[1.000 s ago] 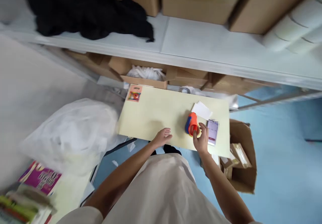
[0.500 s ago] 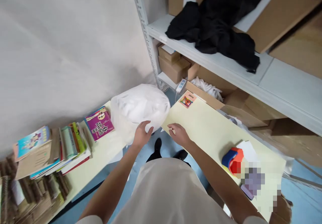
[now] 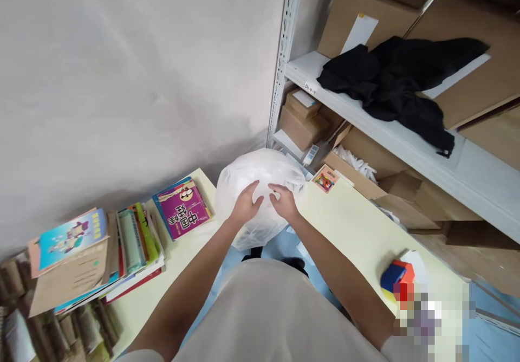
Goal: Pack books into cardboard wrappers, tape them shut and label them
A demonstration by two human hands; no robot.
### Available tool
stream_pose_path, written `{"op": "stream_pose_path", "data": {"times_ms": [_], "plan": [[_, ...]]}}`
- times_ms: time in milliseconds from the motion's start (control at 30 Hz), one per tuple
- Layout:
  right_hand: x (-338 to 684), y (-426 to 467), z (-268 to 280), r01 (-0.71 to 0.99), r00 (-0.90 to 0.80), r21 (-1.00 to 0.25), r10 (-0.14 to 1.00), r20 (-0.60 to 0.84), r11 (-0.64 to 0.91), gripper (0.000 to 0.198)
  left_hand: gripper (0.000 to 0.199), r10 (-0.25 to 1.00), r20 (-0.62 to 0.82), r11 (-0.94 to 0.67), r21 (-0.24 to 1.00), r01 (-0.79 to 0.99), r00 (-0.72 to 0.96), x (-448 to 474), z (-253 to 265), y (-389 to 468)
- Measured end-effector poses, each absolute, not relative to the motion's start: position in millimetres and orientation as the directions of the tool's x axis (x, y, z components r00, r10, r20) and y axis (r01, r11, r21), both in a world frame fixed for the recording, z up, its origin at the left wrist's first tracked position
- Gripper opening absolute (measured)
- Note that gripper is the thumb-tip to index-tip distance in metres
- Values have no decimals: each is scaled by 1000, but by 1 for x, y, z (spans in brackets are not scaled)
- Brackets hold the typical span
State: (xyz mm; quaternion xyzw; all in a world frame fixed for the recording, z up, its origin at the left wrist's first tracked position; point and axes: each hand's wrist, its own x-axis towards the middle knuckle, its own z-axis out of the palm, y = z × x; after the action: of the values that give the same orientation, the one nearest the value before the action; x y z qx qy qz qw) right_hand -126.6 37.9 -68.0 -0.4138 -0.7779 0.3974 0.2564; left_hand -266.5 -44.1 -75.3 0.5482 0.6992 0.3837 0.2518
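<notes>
A bulging white translucent plastic bag [image 3: 233, 175] sits between the ends of the two tables, its lower part hanging over the blue floor. Over its near side is my left hand [image 3: 246, 205], thumb and fingers apart in a loose curve. Facing it, my right hand [image 3: 284, 202] is also open, thumb and fingers spread. Nothing shows between the two palms. Whether the fingertips touch the plastic, I cannot tell. A purple book [image 3: 187, 210] lies on a small pile left of the bag.
Stacked books and papers [image 3: 73, 237] cover the left table [image 3: 140, 302]. The right table [image 3: 345, 215] bears a small picture book [image 3: 326, 179] and a red-and-blue object [image 3: 396, 275]. Behind stands a metal shelf [image 3: 406, 134] with cardboard boxes [image 3: 304, 126] and black cloth [image 3: 390, 80].
The bag has shifted right, off the left table's end and into the gap between the tables. My hands have come closer together over it. The view has turned somewhat left.
</notes>
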Motion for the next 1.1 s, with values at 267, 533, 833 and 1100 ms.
{"op": "stream_pose_path", "data": {"times_ms": [267, 533, 833, 1100], "plan": [[-83, 12, -21, 308, -574, -833, 788, 223, 460, 1, 95, 991, 73, -126, 768, 628, 109, -274, -14, -29], [-57, 19, 38, 180, -658, -819, 686, 312, 545, 28, 45, 927, 93, -330, 664, 671, 364, -250, 51, -13], [12, 32, 87, 323, -370, -805, 849, 377, 498, 48, 48, 964, 220, -262, 661, 703, 152, -284, 89, 4], [14, 12, 123, 674, -470, -457, 814, 341, 580, 51, 57, 904, 277, -428, 613, 664, 327, -210, 118, 20]]}}
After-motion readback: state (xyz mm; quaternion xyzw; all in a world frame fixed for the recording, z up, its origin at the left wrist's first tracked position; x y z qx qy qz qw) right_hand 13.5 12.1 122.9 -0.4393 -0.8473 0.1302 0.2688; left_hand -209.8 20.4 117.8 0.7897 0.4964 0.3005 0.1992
